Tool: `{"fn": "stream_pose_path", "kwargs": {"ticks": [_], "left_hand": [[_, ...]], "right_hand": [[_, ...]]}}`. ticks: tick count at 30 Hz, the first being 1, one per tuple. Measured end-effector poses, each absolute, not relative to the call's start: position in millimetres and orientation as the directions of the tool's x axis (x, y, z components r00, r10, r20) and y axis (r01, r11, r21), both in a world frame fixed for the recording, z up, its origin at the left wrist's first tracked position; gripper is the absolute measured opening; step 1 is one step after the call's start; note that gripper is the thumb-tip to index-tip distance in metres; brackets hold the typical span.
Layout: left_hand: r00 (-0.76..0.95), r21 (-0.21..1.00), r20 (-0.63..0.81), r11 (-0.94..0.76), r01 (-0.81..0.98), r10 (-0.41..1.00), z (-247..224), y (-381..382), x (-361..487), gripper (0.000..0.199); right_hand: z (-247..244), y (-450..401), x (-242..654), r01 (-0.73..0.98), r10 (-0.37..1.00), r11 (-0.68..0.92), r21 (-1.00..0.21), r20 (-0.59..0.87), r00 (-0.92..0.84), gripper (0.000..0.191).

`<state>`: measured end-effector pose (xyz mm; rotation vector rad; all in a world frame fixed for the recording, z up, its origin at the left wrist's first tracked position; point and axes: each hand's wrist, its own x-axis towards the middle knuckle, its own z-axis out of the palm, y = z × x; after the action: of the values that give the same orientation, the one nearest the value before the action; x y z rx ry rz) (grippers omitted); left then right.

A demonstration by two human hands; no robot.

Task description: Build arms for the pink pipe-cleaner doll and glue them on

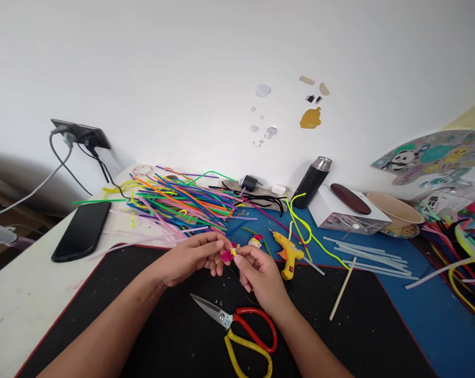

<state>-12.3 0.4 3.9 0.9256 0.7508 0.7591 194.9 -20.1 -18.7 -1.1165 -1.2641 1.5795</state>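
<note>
Between my two hands is a small fuzzy magenta and yellow pipe-cleaner piece [228, 255]. My left hand [198, 256] pinches its left side with thumb and fingertips. On its other side, my right hand [261, 273] has thumb and forefinger closed on the yellow part. Just behind the right fingers sits a small red, white and yellow fuzzy figure [256, 240], partly hidden. Below my hands, scissors [237, 328] with one red and one yellow handle lie on the black mat [158, 331]. A yellow glue gun [288, 254] rests to the right of my right hand.
A heap of coloured pipe cleaners [186, 202] lies behind my hands. A phone [82, 231] is at left. Toward the right are a black flask [312, 182], a white box [349, 212], clear glue sticks [373, 257], a wooden stick [342, 289] and a bowl [397, 210].
</note>
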Motion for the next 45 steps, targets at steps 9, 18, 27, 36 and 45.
{"fn": "stream_pose_path", "kwargs": {"ticks": [9, 18, 27, 36, 45], "left_hand": [[0.536, 0.943, -0.166, 0.291, -0.159, 0.828, -2, -2, -7, 0.038], [0.447, 0.958, -0.135, 0.232, -0.169, 0.884, -6, -3, 4, 0.035], [0.423, 0.922, -0.162, 0.289, -0.256, 0.892, -12, -7, 12, 0.040], [0.420, 0.959, -0.117, 0.212, -0.187, 0.900, -9, -7, 10, 0.038], [0.383, 0.992, -0.057, 0.096, -0.084, 0.922, -9, -7, 10, 0.032]], "right_hand": [[-25, -24, 202, -0.056, 0.947, -0.171, -0.984, -0.148, -0.285, 0.044], [-27, -22, 202, -0.095, 0.960, -0.130, -0.987, -0.101, -0.262, 0.040], [-29, -20, 204, -0.082, 0.964, -0.124, -0.989, -0.100, -0.248, 0.042], [-30, -20, 204, -0.076, 0.968, -0.114, -0.991, -0.094, -0.231, 0.040], [-27, -22, 202, -0.052, 0.969, -0.108, -0.993, -0.093, -0.229, 0.037]]}}
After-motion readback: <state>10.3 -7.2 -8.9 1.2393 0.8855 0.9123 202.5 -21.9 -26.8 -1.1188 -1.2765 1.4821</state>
